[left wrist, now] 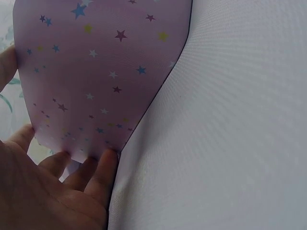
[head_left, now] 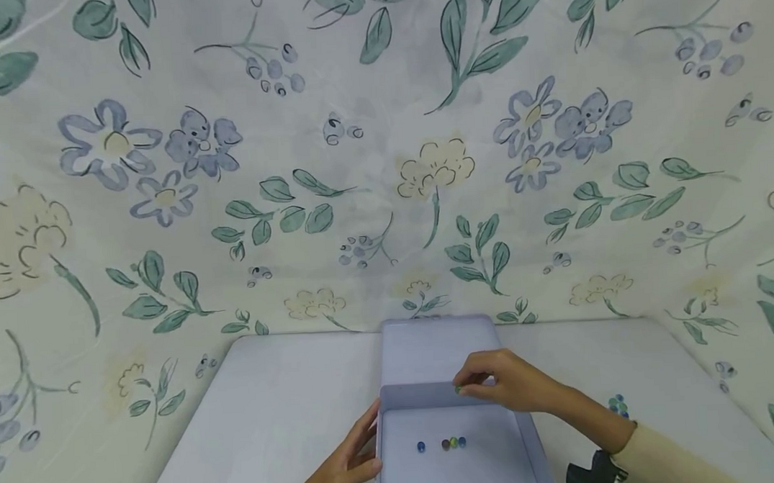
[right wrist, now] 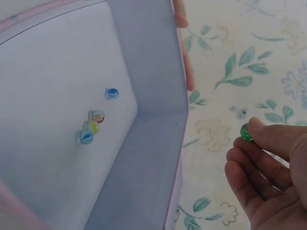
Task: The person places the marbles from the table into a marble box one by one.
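Observation:
Pinched between the right hand's (head_left: pixel 506 382) thumb and index finger is a green glass marble (right wrist: pixel 246 132), held above the far wall of a pale lavender box (head_left: pixel 528 437). Inside the box, a blue marble (right wrist: pixel 112 93) lies apart from a short row of a reddish marble (right wrist: pixel 97 116), a yellow marble (right wrist: pixel 93 127) and a light blue marble (right wrist: pixel 86 137). The left hand (head_left: pixel 344 456) rests against the outside of the box's left wall. In the left wrist view its extended fingertips (left wrist: pixel 106 160) touch the pink, star-printed outer side.
A cluster of several green and blue marbles (head_left: pixel 617 406) sits on the white table (head_left: pixel 270 398), right of the box beside the right forearm. Behind the box's far wall extends a flat lavender panel (head_left: pixel 440 351). Floral cloth (head_left: pixel 385 198) hangs behind the table.

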A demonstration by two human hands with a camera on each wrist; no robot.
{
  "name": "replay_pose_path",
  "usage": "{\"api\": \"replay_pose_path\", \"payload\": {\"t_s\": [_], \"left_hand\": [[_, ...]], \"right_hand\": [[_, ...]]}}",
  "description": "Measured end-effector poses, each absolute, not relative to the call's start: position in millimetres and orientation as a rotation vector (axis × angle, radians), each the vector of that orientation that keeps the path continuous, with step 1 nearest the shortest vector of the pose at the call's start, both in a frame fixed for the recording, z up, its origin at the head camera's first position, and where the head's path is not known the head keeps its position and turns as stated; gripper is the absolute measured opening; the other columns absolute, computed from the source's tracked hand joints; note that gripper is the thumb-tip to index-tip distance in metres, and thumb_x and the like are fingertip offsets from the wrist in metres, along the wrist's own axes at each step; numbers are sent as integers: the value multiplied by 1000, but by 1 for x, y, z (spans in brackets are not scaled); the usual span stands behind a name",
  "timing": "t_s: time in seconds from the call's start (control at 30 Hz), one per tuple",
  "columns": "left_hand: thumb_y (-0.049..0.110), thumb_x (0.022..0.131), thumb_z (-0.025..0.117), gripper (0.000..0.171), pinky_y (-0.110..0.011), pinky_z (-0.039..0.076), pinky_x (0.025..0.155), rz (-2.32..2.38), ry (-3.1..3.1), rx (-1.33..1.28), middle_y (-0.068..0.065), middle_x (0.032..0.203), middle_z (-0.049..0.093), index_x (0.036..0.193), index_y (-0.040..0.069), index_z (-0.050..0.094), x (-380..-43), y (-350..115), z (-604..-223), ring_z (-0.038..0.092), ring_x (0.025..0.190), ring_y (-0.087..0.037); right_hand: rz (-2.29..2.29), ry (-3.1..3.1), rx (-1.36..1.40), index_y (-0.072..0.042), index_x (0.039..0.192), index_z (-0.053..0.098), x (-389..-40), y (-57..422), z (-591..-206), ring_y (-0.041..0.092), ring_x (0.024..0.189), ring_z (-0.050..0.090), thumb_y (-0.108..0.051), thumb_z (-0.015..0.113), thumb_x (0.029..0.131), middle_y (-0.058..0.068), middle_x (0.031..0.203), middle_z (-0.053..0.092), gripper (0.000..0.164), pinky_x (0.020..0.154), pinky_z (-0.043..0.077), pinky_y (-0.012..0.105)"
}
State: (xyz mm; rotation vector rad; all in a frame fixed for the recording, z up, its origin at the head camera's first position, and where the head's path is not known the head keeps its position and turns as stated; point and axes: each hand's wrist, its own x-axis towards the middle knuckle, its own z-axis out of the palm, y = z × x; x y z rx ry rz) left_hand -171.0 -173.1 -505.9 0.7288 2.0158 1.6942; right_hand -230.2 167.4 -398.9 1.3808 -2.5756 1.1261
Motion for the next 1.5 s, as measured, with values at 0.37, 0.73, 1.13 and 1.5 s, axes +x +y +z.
{"api": "replay_pose_path", "payload": {"t_s": [0.37,0.73,1.13,1.5], "left_hand": [[20,106,45,74,-72,27,112,1707,2023,732,-20,167,-10,162,18,-3,-173,-172,-504,0,149,-57],[22,106,46,74,-70,28,113,1710,2028,724,-19,167,-9,162,20,-2,-173,-172,-501,1,149,-56],[26,106,44,76,-72,27,112,1705,2014,702,-24,165,-13,162,16,-6,-168,-170,-505,-1,146,-61],[25,106,44,75,-73,28,111,1704,2030,710,-24,166,-12,162,18,-5,-169,-171,-505,0,146,-62]], "right_hand": [[1088,-2676,1400,-8,104,75,-235,147,-393,-1,90,65,-14,70,94,-3,100,74,13,79,57,20],[1050,-2712,1505,-8,102,75,-243,127,-396,-1,87,66,-9,69,93,-1,97,74,10,78,57,16],[834,-2638,1722,-4,101,75,-237,111,-412,-6,83,61,-8,70,93,0,92,72,10,75,53,9],[700,-2687,1736,-5,103,75,-238,107,-432,-7,85,61,-8,69,93,-2,94,72,12,77,51,6]]}}
